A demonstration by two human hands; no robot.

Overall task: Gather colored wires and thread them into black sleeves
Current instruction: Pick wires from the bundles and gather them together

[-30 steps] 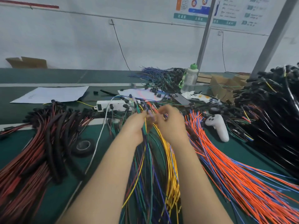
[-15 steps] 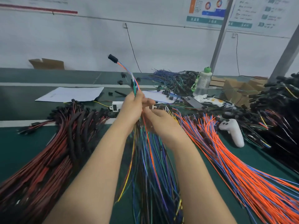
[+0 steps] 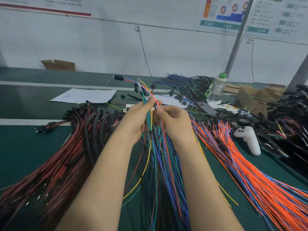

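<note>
Green, blue, orange and yellow strands make up the colored wires (image 3: 147, 100) held upright at the middle of the view, their black-capped ends fanning toward 11 o'clock. The left hand (image 3: 133, 120) has its fingers curled round that bunch. The right hand (image 3: 174, 124), just beside it at 3 o'clock, pinches at the bunch near its top, though blur makes it hard to tell whether it has one strand or several. More loose mixed wires trail down toward 6 o'clock between the forearms.

This looks like the gathering step: a set is being picked out and evened, and no sleeve is on it yet. Next, I judge, the ends need squaring up and a tube fetching from the black sleeves (image 3: 90, 130) lying among red wires at 9 o'clock. An orange wire heap (image 3: 246, 172) spreads at 4 o'clock.

The wall posters (image 3: 225, 15) at 1 o'clock carry charts and text, none of it readable; no brand shows.
</note>
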